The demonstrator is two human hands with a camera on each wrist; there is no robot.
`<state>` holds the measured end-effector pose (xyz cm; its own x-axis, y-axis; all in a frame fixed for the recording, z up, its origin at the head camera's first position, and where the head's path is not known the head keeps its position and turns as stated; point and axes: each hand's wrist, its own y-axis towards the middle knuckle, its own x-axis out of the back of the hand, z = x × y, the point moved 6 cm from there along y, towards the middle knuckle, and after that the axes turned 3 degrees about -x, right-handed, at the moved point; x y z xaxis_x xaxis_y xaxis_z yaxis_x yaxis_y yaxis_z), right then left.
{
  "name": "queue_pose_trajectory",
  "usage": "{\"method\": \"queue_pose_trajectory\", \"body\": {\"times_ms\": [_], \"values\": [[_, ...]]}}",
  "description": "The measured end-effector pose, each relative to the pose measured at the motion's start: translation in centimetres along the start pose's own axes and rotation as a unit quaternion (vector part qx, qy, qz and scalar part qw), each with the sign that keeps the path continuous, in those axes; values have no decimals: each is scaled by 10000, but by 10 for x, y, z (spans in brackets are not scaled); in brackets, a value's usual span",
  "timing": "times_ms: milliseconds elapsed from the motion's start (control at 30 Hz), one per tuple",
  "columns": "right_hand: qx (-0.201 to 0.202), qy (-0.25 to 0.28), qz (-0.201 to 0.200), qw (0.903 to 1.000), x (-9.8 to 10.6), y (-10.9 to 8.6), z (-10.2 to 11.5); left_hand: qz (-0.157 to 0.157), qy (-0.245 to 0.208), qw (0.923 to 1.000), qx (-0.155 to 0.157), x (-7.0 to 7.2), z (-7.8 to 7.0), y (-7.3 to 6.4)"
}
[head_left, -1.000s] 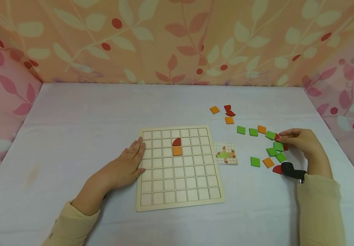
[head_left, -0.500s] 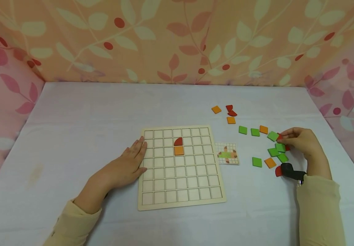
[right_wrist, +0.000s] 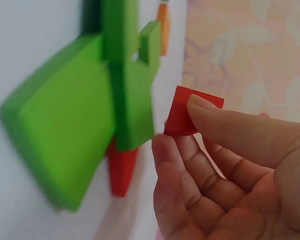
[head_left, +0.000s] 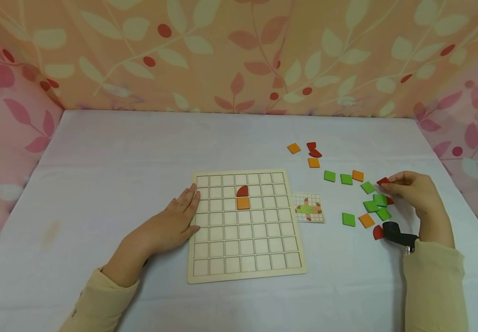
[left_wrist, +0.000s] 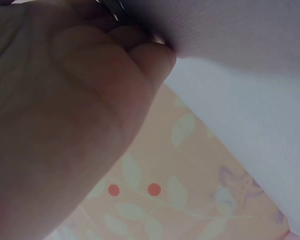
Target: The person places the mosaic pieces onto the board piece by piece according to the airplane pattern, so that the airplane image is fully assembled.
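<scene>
My right hand [head_left: 415, 191] pinches a red quarter-circle tile [right_wrist: 182, 112] between thumb and fingers, just right of the loose tiles. Straight fingers of my left hand [head_left: 170, 226] rest along the left edge of the pale wooden grid board [head_left: 247, 276]. On the board lie a red quarter-circle piece [head_left: 242, 191] and, right below it, an orange square tile [head_left: 243, 203]. The left wrist view shows mostly the underside of my left hand [left_wrist: 80, 115]. Near my right hand, several green square tiles [head_left: 371, 206] partly overlap, with another red piece [right_wrist: 121, 170] half hidden beneath them.
A small pattern card [head_left: 308, 207] lies against the board's right edge. Behind it are two red pieces [head_left: 315, 153] and orange squares [head_left: 294, 148]. A black wrist-camera mount [head_left: 394, 233] hangs by my right wrist, beside a red piece [head_left: 378, 232]. Patterned cloth [head_left: 239, 55] stands behind the table.
My right hand has drawn the red quarter-circle tile out from beside a green square and slightly to the right. My left hand stays at the board's edge.
</scene>
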<state>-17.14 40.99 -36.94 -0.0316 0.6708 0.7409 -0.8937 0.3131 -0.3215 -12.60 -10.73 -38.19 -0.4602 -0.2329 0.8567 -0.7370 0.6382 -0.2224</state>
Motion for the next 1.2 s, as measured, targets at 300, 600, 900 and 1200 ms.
{"method": "queue_pose_trajectory", "body": {"times_ms": [300, 600, 900, 1200], "values": [[766, 147, 1, 9970, -5, -12, 31, 88, 8, 9999, 138, 0, -1, -1], [1358, 250, 195, 9902, -19, -27, 66, 43, 81, 9998, 150, -1, 0, -2], [1740, -81, 468, 9836, -39, -40, 95, 46, 54, 9999, 119, -1, 0, -1], [2006, -31, 544, 9781, -52, -49, 118, 91, 32, 9998, 164, 0, -1, 0]]}}
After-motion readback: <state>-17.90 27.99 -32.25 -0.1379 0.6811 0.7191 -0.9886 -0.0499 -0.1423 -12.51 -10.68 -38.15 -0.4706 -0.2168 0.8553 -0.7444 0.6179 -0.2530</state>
